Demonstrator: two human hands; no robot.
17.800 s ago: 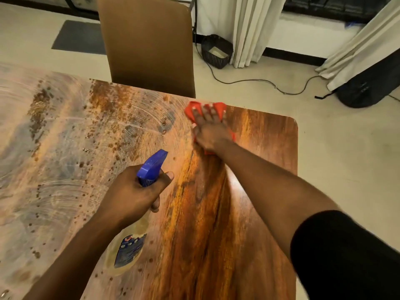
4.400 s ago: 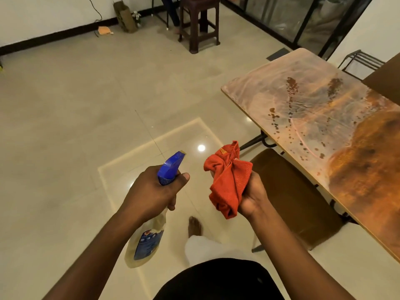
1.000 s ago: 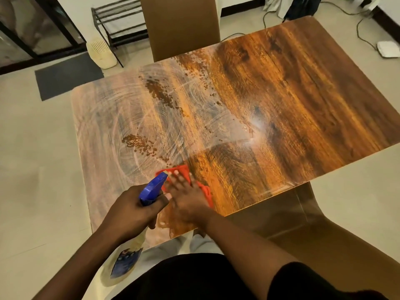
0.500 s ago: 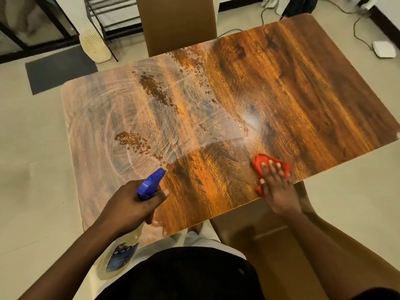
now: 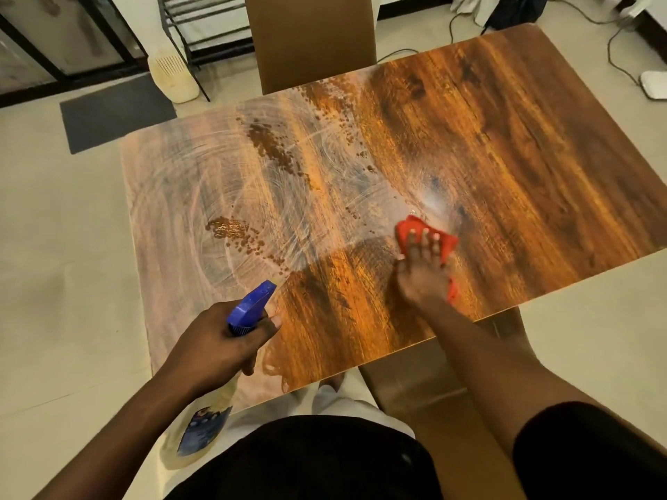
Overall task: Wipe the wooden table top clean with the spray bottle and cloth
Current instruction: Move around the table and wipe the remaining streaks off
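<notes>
**Cloth pushed up toward mid-table**

Since half a second ago the right hand (image 5: 424, 272) has slid the cloth (image 5: 426, 234) away from the near edge and toward the middle of the table (image 5: 505, 146); the left hand (image 5: 220, 346) has barely shifted.

At far left a dark mat (image 5: 115, 111) lies on the floor, with a cream bin (image 5: 173, 79) beside it and a metal rack (image 5: 205, 27) behind. The left half of the table is hazy with swirled wipe marks and patches of brown droplets. The left hand is wrapped around the neck of the bottle (image 5: 249, 308), thumb along the blue nozzle, which points out over the near left part of the table; the bottle's body hangs below the table edge. A chair (image 5: 310, 37) stands at the far side. Right of centre, the right hand lies flat, fingers spread, pressing the red cloth onto the wood. The right half of the table looks glossy and dark. Cables trail across the floor at far right.
</notes>
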